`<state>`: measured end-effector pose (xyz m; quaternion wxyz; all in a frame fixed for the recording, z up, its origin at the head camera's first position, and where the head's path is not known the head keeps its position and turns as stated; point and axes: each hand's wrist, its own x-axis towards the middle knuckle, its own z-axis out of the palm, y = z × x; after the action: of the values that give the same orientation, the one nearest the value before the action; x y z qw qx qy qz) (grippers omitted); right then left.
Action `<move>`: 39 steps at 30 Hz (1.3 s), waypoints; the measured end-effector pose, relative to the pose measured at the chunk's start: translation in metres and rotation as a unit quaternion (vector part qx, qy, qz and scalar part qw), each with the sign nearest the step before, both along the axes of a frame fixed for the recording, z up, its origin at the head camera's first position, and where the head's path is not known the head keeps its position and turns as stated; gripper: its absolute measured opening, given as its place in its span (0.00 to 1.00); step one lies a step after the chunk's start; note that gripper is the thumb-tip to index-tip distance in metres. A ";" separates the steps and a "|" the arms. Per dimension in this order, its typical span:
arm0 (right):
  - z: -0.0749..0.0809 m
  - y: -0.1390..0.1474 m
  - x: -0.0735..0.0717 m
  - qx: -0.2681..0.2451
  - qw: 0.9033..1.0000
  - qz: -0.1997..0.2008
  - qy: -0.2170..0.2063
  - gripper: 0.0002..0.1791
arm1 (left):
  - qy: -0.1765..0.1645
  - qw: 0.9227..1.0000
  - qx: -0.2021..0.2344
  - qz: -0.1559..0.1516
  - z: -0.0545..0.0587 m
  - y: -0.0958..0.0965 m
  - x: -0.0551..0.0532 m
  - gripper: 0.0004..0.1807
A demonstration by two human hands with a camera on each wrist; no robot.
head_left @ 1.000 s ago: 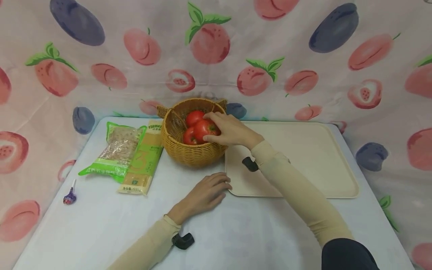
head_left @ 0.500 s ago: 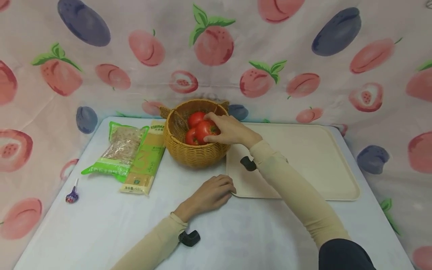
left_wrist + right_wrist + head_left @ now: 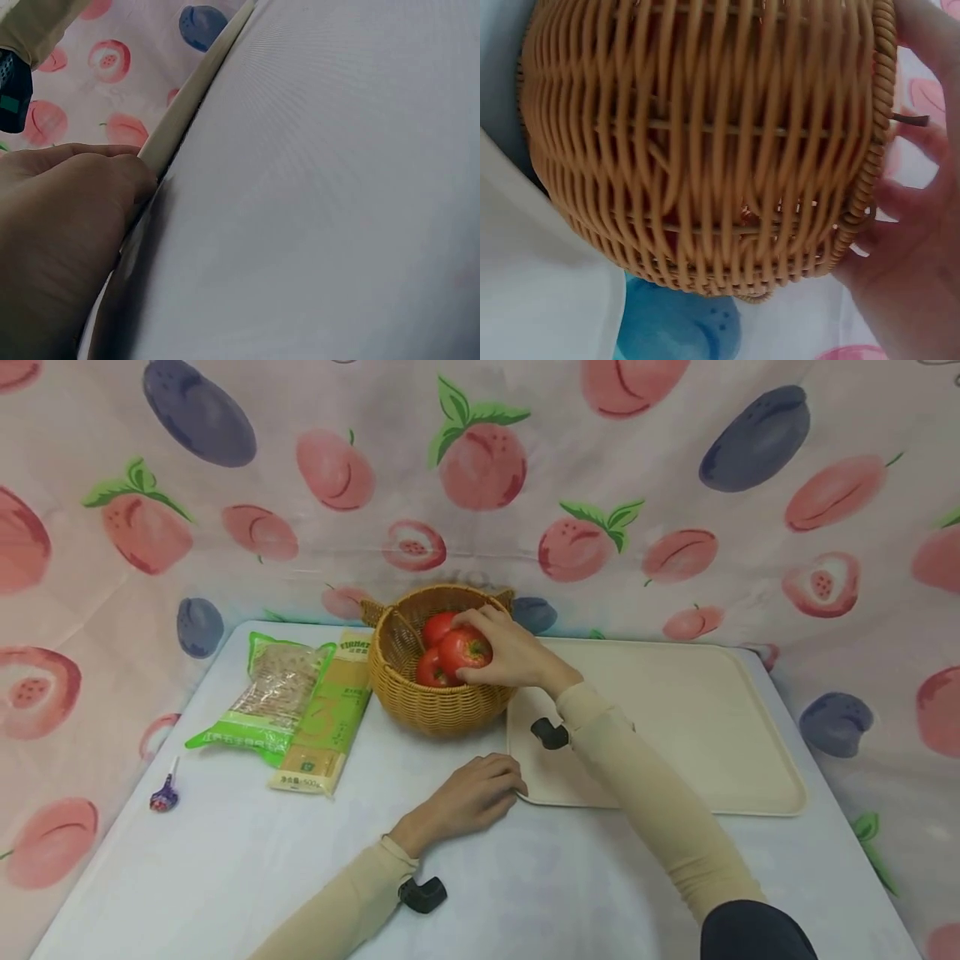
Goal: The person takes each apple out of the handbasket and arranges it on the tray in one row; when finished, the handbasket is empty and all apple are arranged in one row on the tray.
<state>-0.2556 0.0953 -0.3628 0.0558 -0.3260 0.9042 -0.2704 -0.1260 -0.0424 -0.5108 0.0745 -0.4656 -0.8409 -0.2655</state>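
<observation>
In the head view, a round wicker basket point(image 3: 442, 714) holds several red apples. My right hand point(image 3: 510, 652) reaches over its rim and grips the front apple point(image 3: 459, 652), with fingers over the top and thumb below. Two other apples, one behind point(image 3: 437, 628) and one lower point(image 3: 430, 672), lie against it. From the right wrist, the basket wall point(image 3: 727, 142) hides most of the fruit. My left hand point(image 3: 480, 789) holds the near left corner of a cream tray point(image 3: 667, 718). In the left wrist view the fingers point(image 3: 90, 161) lie at the tray's rim point(image 3: 184, 112).
Left of the basket lie a clear-and-green bag of pale brown food point(image 3: 273, 693) and a flat green-and-yellow noodle packet point(image 3: 322, 718), partly overlapping. A wrapped lollipop point(image 3: 164, 793) lies near the left table edge. A fruit-print cloth point(image 3: 480, 552) hangs behind the table.
The front apple has turned slightly and come up a little in my right hand's grip. My left hand has closed in on the tray's corner. The head view has shifted slightly.
</observation>
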 end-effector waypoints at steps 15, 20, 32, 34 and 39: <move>-0.008 0.008 0.000 -0.165 0.986 -0.013 0.035 0.34 | 0.010 1.000 0.002 -0.008 -0.002 -0.001 -0.002 0.09; -0.009 0.009 0.003 -0.186 0.982 -0.017 0.029 0.33 | 0.007 1.000 0.006 -0.009 -0.002 0.000 -0.002 0.09; 0.021 0.013 0.031 -0.253 0.966 -0.035 0.024 0.34 | 0.005 1.000 0.010 -0.011 -0.003 0.001 -0.001 0.09; 0.021 0.014 0.031 -0.261 0.964 -0.039 0.022 0.34 | 0.008 1.000 0.016 -0.013 -0.003 0.001 -0.001 0.09; 0.023 0.016 0.033 -0.277 0.960 -0.047 0.019 0.34 | 0.008 1.000 0.025 -0.013 -0.002 0.000 -0.001 0.09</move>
<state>-0.2231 0.1114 -0.3401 -0.0662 -0.2906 0.8093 -0.5061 -0.1267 -0.0420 -0.5132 0.0893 -0.4768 -0.8273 -0.2833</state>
